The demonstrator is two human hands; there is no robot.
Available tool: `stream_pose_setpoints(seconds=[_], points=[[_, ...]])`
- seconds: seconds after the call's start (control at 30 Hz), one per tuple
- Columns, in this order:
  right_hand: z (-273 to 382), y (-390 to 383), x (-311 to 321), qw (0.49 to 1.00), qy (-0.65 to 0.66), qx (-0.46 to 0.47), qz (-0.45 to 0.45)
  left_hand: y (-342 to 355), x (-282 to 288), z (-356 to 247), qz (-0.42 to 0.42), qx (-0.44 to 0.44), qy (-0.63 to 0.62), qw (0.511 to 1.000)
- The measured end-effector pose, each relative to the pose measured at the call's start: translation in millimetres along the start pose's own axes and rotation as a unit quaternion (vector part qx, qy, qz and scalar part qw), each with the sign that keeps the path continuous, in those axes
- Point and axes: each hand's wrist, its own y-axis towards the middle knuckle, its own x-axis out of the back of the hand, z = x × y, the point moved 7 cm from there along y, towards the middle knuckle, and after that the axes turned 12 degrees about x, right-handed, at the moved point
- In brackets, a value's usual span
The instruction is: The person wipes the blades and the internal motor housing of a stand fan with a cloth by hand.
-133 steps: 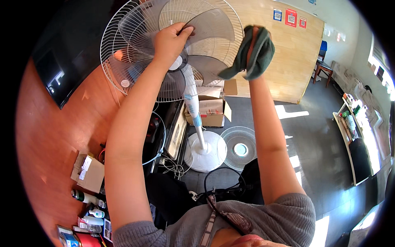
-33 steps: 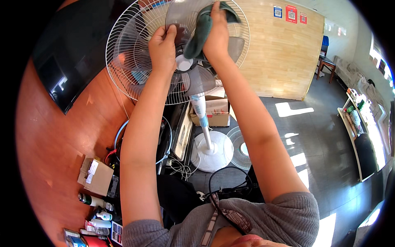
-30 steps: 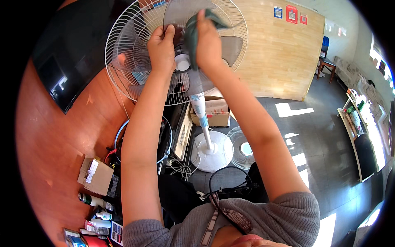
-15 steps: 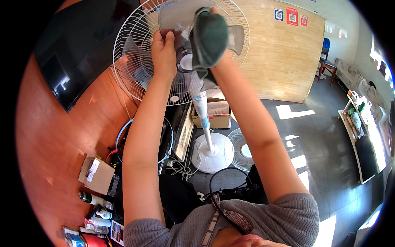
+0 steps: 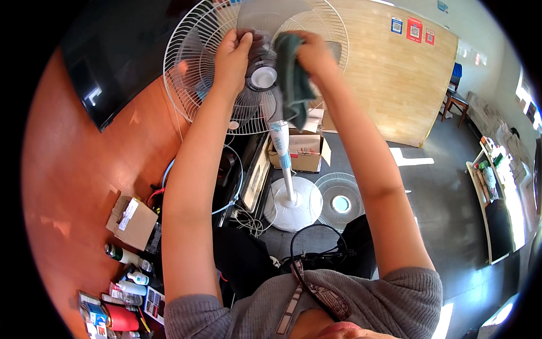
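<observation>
Grey floor [image 5: 440, 186] is spread rightward, bounded at left by a red-brown tabletop [image 5: 84, 186]. Before a wooden panel [image 5: 389, 73] the fan [image 5: 280, 138] is placed, its base flanked by a round grille [image 5: 340, 204]. A blade [image 5: 271, 17] is pinched by the left hand [image 5: 230, 59], a green cloth [image 5: 294, 85] gripped by the right hand [image 5: 316, 53].

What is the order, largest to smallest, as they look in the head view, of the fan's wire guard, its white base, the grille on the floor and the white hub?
1. Wire guard, even with its top cut off.
2. White base and grille on the floor: too alike to rank.
3. White hub.
</observation>
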Motion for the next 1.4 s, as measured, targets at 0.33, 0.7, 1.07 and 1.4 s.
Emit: stream_pose_setpoints(seconds=[0.33, 0.7, 1.07, 1.4], points=[[55, 6, 8, 0.899, -0.173, 0.347, -0.202, 1, -1, -4, 0.077, 0.119, -0.070, 0.987], [37, -47, -67, 0.910, -0.269, 0.315, 0.029, -3, 17, 1, 0.039, 0.096, -0.118, 0.988], [54, -48, -82, 0.889, -0.230, 0.390, 0.071, -21, 4, -10, 0.047, 0.098, -0.178, 0.978], [51, -15, -45, 0.903, -0.294, 0.309, -0.048, -8, -1, 6, 0.045, 0.054, -0.128, 0.989]])
